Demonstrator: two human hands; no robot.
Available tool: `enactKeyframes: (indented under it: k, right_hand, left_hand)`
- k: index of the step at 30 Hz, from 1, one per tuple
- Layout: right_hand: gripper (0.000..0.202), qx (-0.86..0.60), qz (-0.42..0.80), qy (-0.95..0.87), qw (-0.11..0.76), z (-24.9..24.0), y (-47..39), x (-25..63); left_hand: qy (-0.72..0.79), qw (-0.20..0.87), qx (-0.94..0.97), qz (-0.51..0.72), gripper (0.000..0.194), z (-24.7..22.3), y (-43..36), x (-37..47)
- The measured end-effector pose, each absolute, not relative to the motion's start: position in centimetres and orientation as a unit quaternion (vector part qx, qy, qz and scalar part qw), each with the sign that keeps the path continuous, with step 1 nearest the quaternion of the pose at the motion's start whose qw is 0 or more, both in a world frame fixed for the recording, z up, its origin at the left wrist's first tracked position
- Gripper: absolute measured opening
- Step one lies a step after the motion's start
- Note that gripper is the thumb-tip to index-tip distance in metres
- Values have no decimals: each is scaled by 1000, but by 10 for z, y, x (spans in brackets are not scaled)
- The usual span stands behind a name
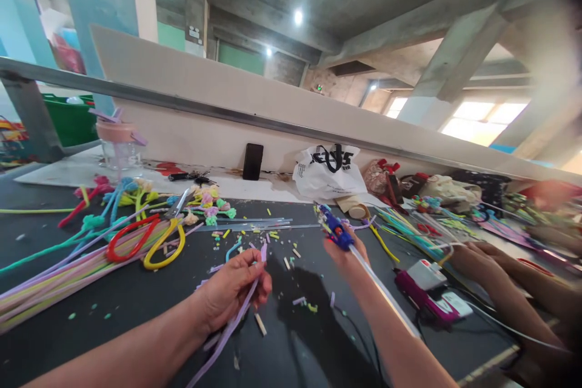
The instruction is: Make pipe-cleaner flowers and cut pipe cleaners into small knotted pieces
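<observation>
My left hand (239, 288) pinches a bundle of lilac fuzzy stems (236, 321) low in the middle, their ends trailing toward the bottom edge. Wrapped round a blue glue gun (336, 229) is my right hand (348, 248), to the right of the stems and apart from them. The gun's tip points up and left, and a long pale glue stick (386, 294) runs out of its rear along my forearm. Small cut bits of stem and short wooden pieces (260, 324) lie scattered between and around my hands.
Red and yellow scissors (166, 244) lie on stems at the left. Stem flowers, a lidded cup (119, 142), a phone (253, 162) and a white bag (330, 173) stand behind. At right are a purple power strip (425, 300) and another person's arms (488, 279).
</observation>
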State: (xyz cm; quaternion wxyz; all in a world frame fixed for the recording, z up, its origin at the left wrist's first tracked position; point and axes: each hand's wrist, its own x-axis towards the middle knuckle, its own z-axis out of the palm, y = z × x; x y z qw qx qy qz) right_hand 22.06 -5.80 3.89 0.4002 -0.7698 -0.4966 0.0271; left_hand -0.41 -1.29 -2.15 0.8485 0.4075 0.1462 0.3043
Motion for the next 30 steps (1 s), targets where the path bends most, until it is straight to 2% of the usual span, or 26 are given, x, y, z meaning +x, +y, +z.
enactKeyframes:
  k: [2, 5, 10, 13, 18, 24, 30]
  right_hand:
    - [30, -706, 128, -493, 493, 45, -64, 192]
    - [28, -657, 191, -501, 531, 41, -68, 153]
    - [23, -646, 146, -554, 504, 18, -70, 135]
    - [23, -655, 166, -549, 492, 10, -69, 142]
    - [19, -650, 234, -526, 495, 9, -67, 142]
    - [16, -678, 213, -504, 492, 7, -67, 136]
    - [12, -688, 195, -542, 441, 4, -64, 140]
  left_hand:
    - [162, 838, 408, 323, 22, -19, -14, -4]
    - [194, 824, 398, 353, 23, -17, -14, -4]
    - [223, 808, 348, 419, 23, -18, -10, -2]
    - [251, 793, 334, 444, 23, -17, -7, -3]
    - [290, 778, 324, 453, 24, -6, -5, -7]
    - [294, 753, 356, 469, 21, 2, 0, -11]
    - [288, 746, 366, 477, 20, 7, 1, -13]
